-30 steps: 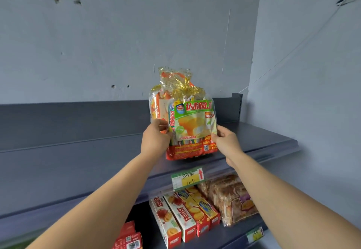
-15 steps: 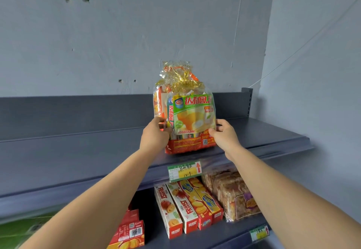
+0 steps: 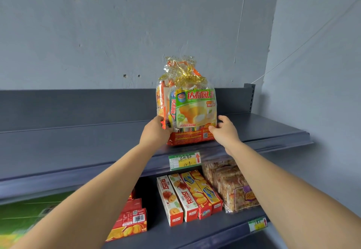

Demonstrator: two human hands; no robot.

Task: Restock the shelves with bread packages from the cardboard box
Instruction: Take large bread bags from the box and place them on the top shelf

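Observation:
A clear bread package [image 3: 192, 110] with a green and orange label and a gold tie at its top stands upright on the grey top shelf [image 3: 273, 131]. My left hand [image 3: 155, 132] grips its lower left side. My right hand [image 3: 224, 130] holds its lower right corner, fingers against the wrapper. The package's base rests on the shelf near the front edge. The cardboard box is out of view.
A price tag [image 3: 184, 160] hangs on the top shelf's front lip. Below, the lower shelf [image 3: 195, 235] holds upright biscuit boxes [image 3: 187, 196], red boxes [image 3: 130, 223] at the left and wrapped bread [image 3: 234, 186] at the right. Grey walls stand behind and to the right.
The package has gone down and back from the air onto the top shelf, both hands still on it. My view has shifted slightly to the left.

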